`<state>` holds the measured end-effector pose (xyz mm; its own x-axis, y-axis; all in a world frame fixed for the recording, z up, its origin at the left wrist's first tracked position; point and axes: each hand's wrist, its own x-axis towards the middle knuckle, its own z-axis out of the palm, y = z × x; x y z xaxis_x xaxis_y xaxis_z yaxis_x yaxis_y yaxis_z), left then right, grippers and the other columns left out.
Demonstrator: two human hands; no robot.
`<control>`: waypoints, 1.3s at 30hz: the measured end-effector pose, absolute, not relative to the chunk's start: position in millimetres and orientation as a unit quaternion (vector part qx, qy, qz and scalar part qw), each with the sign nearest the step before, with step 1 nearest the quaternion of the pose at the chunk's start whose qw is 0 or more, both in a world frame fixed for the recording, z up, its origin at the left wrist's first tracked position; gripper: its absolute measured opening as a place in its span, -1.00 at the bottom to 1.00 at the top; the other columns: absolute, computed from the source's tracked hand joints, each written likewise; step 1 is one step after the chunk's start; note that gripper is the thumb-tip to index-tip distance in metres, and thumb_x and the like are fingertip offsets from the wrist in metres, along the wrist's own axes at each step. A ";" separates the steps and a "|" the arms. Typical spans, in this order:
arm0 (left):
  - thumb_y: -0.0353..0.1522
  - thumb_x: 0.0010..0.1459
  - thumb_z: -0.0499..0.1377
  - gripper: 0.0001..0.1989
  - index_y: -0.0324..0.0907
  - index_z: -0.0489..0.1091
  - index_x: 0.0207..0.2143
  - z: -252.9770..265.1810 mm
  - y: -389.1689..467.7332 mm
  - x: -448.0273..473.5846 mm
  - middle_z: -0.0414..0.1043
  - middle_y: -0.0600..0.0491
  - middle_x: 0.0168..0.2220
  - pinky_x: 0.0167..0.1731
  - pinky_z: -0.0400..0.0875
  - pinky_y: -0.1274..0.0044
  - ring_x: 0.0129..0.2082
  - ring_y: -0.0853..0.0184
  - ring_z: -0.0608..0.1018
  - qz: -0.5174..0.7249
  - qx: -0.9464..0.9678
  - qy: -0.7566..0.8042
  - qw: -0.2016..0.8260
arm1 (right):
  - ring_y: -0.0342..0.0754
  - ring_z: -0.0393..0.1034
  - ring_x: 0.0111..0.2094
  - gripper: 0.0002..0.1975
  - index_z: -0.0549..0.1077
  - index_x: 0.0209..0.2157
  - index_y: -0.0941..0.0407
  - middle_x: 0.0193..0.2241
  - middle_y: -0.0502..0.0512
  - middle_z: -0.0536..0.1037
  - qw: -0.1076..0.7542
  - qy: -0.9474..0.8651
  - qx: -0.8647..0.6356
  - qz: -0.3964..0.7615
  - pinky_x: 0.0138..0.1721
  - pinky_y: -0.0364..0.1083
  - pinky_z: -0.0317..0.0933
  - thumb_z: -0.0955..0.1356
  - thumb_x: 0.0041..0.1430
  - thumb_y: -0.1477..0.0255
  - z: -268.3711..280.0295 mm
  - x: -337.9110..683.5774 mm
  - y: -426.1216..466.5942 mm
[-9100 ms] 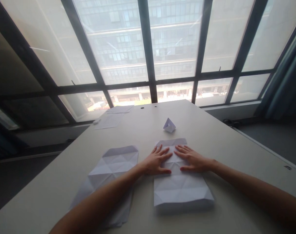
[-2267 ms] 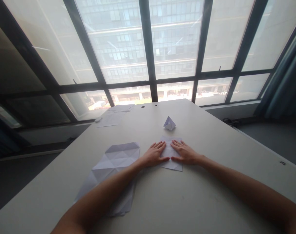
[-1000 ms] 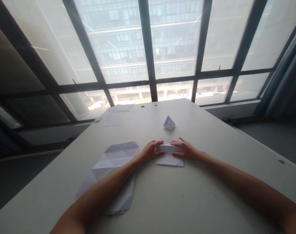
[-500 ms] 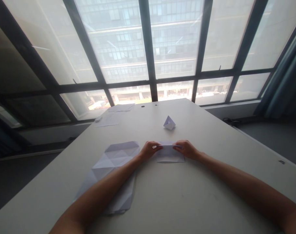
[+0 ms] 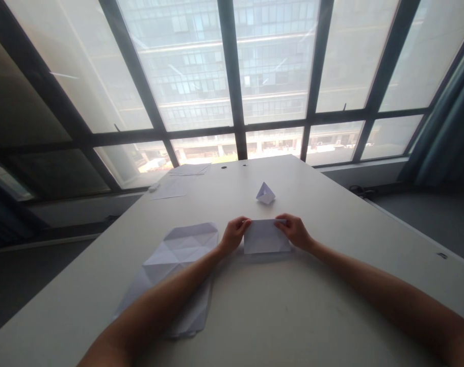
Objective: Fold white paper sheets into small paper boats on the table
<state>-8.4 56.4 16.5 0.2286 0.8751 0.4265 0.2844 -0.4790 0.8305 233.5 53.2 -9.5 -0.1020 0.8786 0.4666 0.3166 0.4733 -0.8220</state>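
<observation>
A folded white sheet of paper [image 5: 266, 238] is held between my two hands over the table. My left hand [image 5: 234, 234] pinches its upper left corner, thumb on the near face. At the upper right corner my right hand [image 5: 293, 230] has the same kind of pinch. The far edge is raised toward me, and the near edge lies at or close to the tabletop. Just beyond it stands a small folded paper boat [image 5: 265, 193]. Creased paper sheets [image 5: 180, 247] lie to the left, partly hidden under my left forearm.
The white table [image 5: 278, 311] stretches away to a large window [image 5: 274, 61]. More white papers [image 5: 169, 189] lie at its far left edge, with a small round hole [image 5: 224, 167] near the far end. A blue curtain [image 5: 442, 122] hangs at the right.
Both hands have lifted and turned the paper's far edge, so one flat face shows where a fold with a gap showed before. The boat and the creased sheets stay put.
</observation>
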 end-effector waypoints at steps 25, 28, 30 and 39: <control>-0.19 0.26 0.10 -0.36 -0.11 0.05 0.34 2.4 48.4 -4.8 0.03 -0.05 0.35 0.29 0.03 0.25 0.34 0.12 0.11 0.163 0.929 0.315 0.106 | 0.00 0.45 -0.39 -0.72 0.54 -0.17 0.13 -0.34 0.12 0.61 0.386 -0.740 -0.517 0.192 -0.28 -0.04 0.31 0.36 0.11 0.30 -13.4 231.2 54.3; -0.15 0.28 0.05 -0.32 -0.07 -0.06 0.37 5.2 47.0 -4.7 -0.05 -0.02 0.37 0.31 -0.05 0.26 0.35 0.14 0.07 0.125 0.937 0.307 0.106 | 0.04 0.47 -0.30 -0.72 0.53 -0.14 0.10 -0.28 0.14 0.60 0.332 -0.751 -0.554 0.139 -0.20 -0.02 0.30 0.36 0.14 0.29 -13.3 232.5 51.0; -0.10 0.29 0.04 -0.31 -0.06 -0.09 0.38 6.6 46.5 -4.7 -0.05 -0.02 0.37 0.31 -0.09 0.26 0.35 0.15 0.05 0.112 0.940 0.304 0.106 | 0.06 0.46 -0.22 -0.74 0.52 -0.14 0.09 -0.21 0.15 0.57 0.311 -0.759 -0.563 0.101 -0.14 -0.01 0.29 0.35 0.15 0.30 -12.5 233.3 49.2; -0.03 0.32 -0.06 -0.32 -0.04 -0.16 0.39 4.7 46.5 -3.8 -0.13 -0.04 0.38 0.30 -0.23 0.19 0.37 0.14 -0.03 0.082 0.943 0.309 0.092 | 0.10 0.11 0.25 -0.49 0.25 0.24 0.20 0.23 0.29 0.27 0.256 -0.859 -0.438 0.070 0.26 0.09 -0.04 0.20 0.33 0.29 -6.6 215.8 28.3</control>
<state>-3.8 46.5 4.7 0.7956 0.5980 0.0967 0.5679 -0.7919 0.2245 215.8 28.3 -6.6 -0.4860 0.7883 0.3774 0.7164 0.6067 -0.3446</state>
